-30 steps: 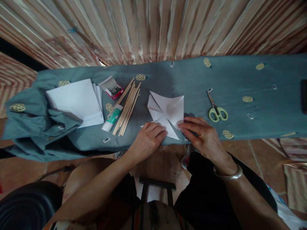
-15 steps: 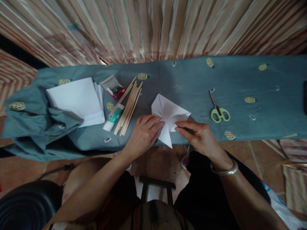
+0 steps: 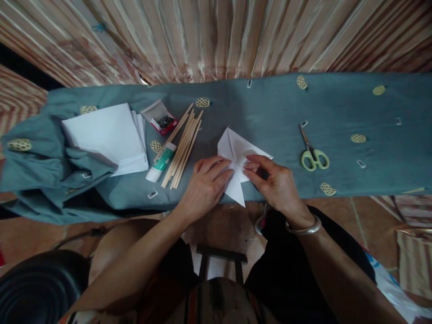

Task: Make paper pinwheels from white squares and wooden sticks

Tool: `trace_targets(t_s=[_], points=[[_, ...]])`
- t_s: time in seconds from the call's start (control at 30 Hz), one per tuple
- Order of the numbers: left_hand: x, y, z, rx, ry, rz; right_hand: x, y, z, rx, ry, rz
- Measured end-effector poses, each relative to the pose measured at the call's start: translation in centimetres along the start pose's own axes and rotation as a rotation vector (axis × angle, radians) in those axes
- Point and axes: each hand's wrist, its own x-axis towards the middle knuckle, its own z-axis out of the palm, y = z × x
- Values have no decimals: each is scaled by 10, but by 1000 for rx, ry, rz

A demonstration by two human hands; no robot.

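Note:
A white paper pinwheel shape, cut and partly folded inward, lies at the front edge of the cloth-covered table. My left hand presses on its left side, fingers closed together near the centre. From the right, my right hand pinches a flap of the paper beside the centre, thumb and forefinger nearly meeting. The fingers hide part of the folds. One pointed corner of the paper hangs toward me between the hands.
Left of the paper are wooden sticks, a glue stick, an open box of small metal pins and a stack of white paper. Green-handled scissors lie to the right on the teal tablecloth. A pleated curtain hangs behind.
My right hand has moved up and inward, from the paper's lower right part toward its centre. My left hand stays on the paper. The view has shifted slightly.

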Motion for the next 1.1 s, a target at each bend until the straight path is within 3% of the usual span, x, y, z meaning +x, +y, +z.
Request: trace_targets(t_s=[1.1], points=[[-2, 16, 15, -55, -54, 44, 0, 0, 1, -74, 19, -51]])
